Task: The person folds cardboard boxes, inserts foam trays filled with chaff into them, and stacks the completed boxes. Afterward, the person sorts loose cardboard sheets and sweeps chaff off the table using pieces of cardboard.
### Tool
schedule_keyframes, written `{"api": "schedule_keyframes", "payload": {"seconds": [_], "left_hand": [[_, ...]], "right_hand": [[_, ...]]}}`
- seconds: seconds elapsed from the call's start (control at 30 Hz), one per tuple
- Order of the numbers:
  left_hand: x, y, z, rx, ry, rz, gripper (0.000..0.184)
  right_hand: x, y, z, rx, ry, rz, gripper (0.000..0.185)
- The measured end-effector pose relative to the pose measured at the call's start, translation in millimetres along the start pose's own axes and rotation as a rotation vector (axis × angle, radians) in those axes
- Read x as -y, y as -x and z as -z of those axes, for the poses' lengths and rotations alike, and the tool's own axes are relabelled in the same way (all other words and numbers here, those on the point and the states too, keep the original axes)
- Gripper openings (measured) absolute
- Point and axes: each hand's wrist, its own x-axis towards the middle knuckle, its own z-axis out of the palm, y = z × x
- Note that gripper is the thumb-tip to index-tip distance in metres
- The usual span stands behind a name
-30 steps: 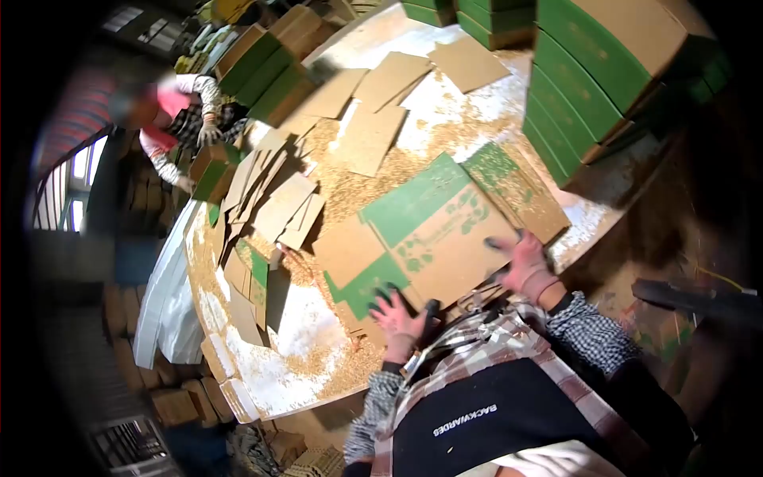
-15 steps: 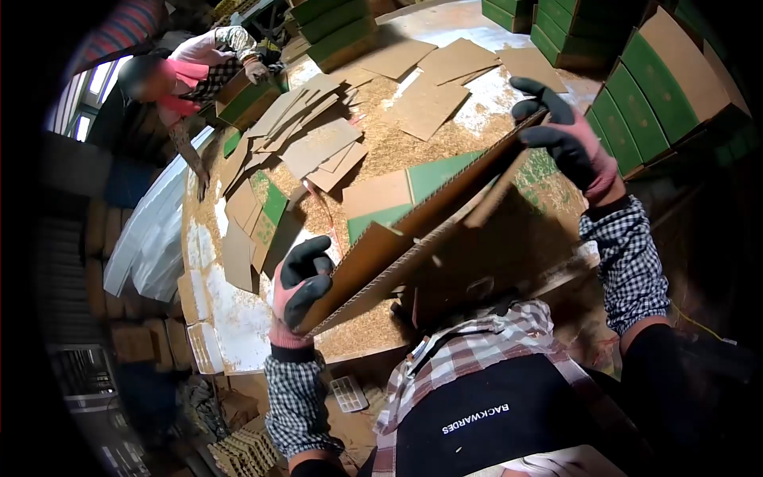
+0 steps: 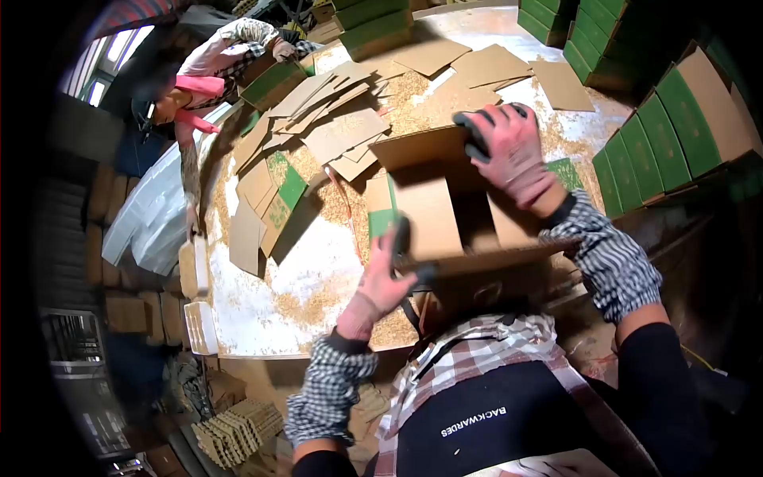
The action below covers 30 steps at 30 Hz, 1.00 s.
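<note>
A brown cardboard box (image 3: 425, 208) stands opened out in front of my body, its flaps spread and its inside partly in shadow. My right hand (image 3: 509, 151), in a pink and dark glove, has its fingers bent over the far flap at the box's upper right. At the near left corner my left hand (image 3: 388, 274) touches the box's side, thumb and fingers apart. Flat cardboard with a green print (image 3: 380, 208) lies on the table just left of the box.
Loose cardboard pieces (image 3: 346, 135) and wood shavings (image 3: 306, 306) cover parts of the white table (image 3: 254, 330). Green boxes (image 3: 675, 131) stand stacked at the right, with more at the back (image 3: 373, 28). A person (image 3: 199, 83) leans over the table's far left side, one hand on a box.
The folded cardboard has opened into a box shape. My right hand has moved left over its far flap, and my left hand has moved right and up to the near side.
</note>
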Motion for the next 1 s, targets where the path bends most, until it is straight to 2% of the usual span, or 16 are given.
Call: {"api": "schedule_keyframes", "payload": {"seconds": [0.03, 0.13, 0.2, 0.23, 0.33, 0.4, 0.43, 0.47, 0.5, 0.53, 0.67, 0.7, 0.83, 0.9, 0.97, 1.0], "left_hand": [[30, -18, -12, -0.299, 0.150, -0.149, 0.082], [24, -28, -20, -0.133, 0.470, 0.244, 0.071], [43, -26, -33, -0.187, 0.925, 0.190, 0.060], [46, -26, -43, -0.250, 0.804, 0.089, 0.056], [24, -24, -63, -0.506, 0.181, -0.202, 0.051], [-43, -26, -38, -0.569, 0.377, -0.307, 0.047], [-87, -34, -9, -0.554, 0.927, -0.288, 0.043], [-93, -40, 11, -0.456, 0.476, -0.459, 0.045], [-101, -44, 31, -0.430, 0.071, -0.670, 0.047], [-122, -36, 34, -0.235, -0.168, -0.577, 0.047], [-98, -33, -44, -0.153, -0.160, -0.621, 0.038], [-103, -29, -55, -0.140, -0.191, -0.637, 0.030], [-93, -51, -92, 0.144, -0.229, -0.781, 0.008], [-88, -39, -133, -0.055, -0.454, -0.866, 0.011], [-64, -31, -118, 0.128, -0.160, -0.842, 0.014], [-40, -14, -46, 0.037, -0.018, -0.923, 0.017]], "right_hand": [[-6, -6, 23, 0.346, -0.144, -0.099, 0.054], [26, 54, 60, 0.513, -0.078, 0.132, 0.097], [28, 88, 65, 0.657, -0.126, 0.209, 0.115], [16, 101, 65, 0.679, -0.255, 0.170, 0.119], [-14, 133, 64, 0.385, -0.411, -0.065, 0.117], [9, 142, 60, 0.259, -0.749, -0.330, 0.107], [30, 152, 50, 0.196, -1.038, -0.504, 0.101], [33, 163, 51, 0.383, -0.835, -0.508, 0.092], [1, 178, 23, 1.139, -1.121, -0.899, 0.074], [-3, 180, 16, 1.119, -1.227, -0.937, 0.070], [-3, 154, 9, 0.268, -1.674, -0.852, 0.056], [-24, 164, 5, 0.450, -1.228, -0.600, 0.067], [-68, 175, 4, 0.429, -0.714, -0.680, 0.066], [-83, 181, 2, 0.405, -0.469, -0.697, 0.066], [-88, 189, -5, 0.388, -0.213, -0.717, 0.066], [-87, 192, -10, 0.389, -0.100, -0.721, 0.066]]}}
